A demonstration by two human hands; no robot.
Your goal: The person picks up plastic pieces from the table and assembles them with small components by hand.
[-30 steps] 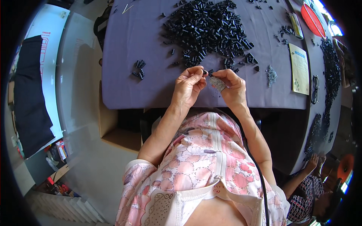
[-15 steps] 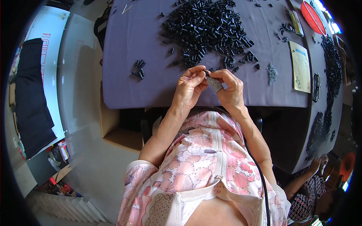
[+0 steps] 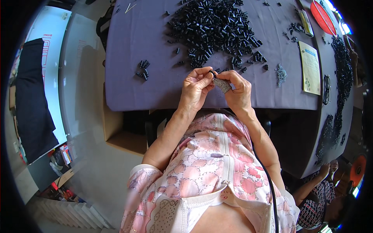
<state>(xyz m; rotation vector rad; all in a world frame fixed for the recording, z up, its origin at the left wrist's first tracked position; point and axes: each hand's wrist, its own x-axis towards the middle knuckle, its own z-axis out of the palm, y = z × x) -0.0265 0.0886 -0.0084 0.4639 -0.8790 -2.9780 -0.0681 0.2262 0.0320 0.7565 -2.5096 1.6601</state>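
Above the table's near edge, my left hand (image 3: 196,87) is closed, its thumb and fingers pinching a small black plastic part (image 3: 212,73). My right hand (image 3: 240,91) meets it there, also closed, with its fingertips at the same part. A grey speckled clump (image 3: 222,85) shows under the right fingers; whether it is loose metal bits or one piece I cannot tell. Just beyond my hands lies a big heap of black tube-like plastic parts (image 3: 215,29). A few similar black parts (image 3: 143,72) lie apart at the left. Right of my hands is a small pile of tiny silvery pieces (image 3: 281,75).
A purple-grey cloth covers the table (image 3: 136,95). On the right are a yellowish booklet (image 3: 310,70), eyeglasses (image 3: 326,89), a red round tray (image 3: 323,17) and another long heap of black parts (image 3: 342,73). Another person's hands (image 3: 329,169) show at lower right. An open cardboard box (image 3: 116,134) stands below the table.
Both hands stay pinched together in almost the same place. The black part between the fingertips shows a little more. The heaps look the same.
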